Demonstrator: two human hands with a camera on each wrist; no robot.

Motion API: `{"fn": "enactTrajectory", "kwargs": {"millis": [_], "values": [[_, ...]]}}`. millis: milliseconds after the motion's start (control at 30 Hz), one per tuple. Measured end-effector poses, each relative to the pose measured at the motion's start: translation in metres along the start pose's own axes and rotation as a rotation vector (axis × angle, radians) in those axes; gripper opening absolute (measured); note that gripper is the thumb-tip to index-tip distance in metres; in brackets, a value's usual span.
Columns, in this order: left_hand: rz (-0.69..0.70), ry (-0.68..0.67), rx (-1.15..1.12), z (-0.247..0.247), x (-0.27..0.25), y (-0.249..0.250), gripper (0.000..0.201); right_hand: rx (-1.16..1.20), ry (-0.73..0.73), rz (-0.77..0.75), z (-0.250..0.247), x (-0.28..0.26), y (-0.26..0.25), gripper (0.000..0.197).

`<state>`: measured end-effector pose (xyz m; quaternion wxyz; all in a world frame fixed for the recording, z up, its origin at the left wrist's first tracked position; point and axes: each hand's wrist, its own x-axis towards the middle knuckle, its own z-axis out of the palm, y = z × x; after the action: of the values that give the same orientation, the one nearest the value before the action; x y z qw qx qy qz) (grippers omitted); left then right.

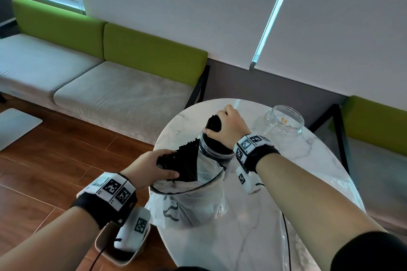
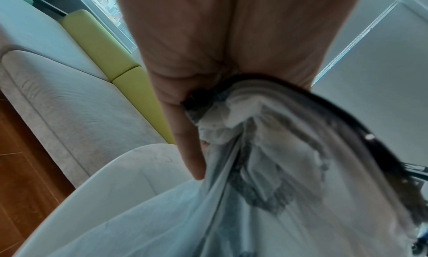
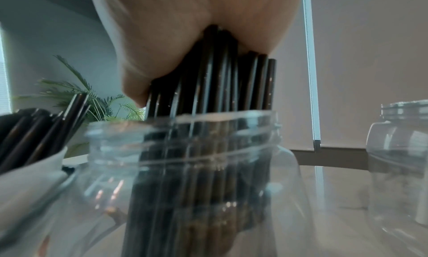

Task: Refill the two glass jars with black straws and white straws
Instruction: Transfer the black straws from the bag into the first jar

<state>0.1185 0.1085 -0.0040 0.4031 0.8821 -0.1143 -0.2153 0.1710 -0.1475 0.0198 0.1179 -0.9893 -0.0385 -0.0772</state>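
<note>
On the round marble table, a clear glass jar holds a bundle of black straws standing upright. My right hand grips the top of this bundle from above. A translucent plastic bag with a dark rim stands just in front of the jar. More black straws fan out of its mouth, and my left hand grips them. A second glass jar stands to the right without straws.
The bag sits near the table's left edge, over a wooden floor. A beige bin stands on the floor below my left wrist. A dark cable runs across the table's front. A grey and green bench lines the wall.
</note>
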Motion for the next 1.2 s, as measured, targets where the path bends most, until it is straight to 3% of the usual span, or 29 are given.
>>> {"fn": "enactTrajectory", "kwargs": {"millis": [167,333,500,667,800,900,967,1067,1200], "values": [[0.009,0.001,-0.007,-0.001,0.000,0.000,0.068,0.083,0.093,-0.030,-0.002,0.001,0.003,0.051],[0.004,-0.006,0.008,-0.001,0.000,-0.001,0.069,0.011,0.055,-0.068,-0.002,0.003,0.006,0.057],[0.021,-0.002,0.000,0.000,0.000,0.002,0.067,-0.008,-0.111,-0.107,-0.001,0.007,0.009,0.060],[0.019,0.013,-0.004,0.001,-0.001,0.001,0.066,-0.045,-0.016,-0.155,-0.005,0.003,0.007,0.067],[0.032,0.014,-0.063,0.002,-0.001,0.000,0.066,0.289,0.256,-0.171,-0.023,-0.023,-0.011,0.044],[0.042,0.024,-0.069,0.002,-0.003,-0.001,0.064,0.606,0.099,-0.047,-0.024,-0.064,-0.030,0.028],[0.055,0.020,-0.057,0.003,-0.005,-0.001,0.064,0.760,-0.019,0.044,-0.014,-0.092,-0.036,0.037],[0.102,0.012,-0.061,0.006,-0.011,-0.001,0.062,0.884,-0.108,0.137,0.002,-0.115,-0.035,0.065],[0.167,0.026,-0.046,0.013,-0.018,0.001,0.062,0.938,-0.242,0.143,0.012,-0.123,-0.037,0.096]]}}
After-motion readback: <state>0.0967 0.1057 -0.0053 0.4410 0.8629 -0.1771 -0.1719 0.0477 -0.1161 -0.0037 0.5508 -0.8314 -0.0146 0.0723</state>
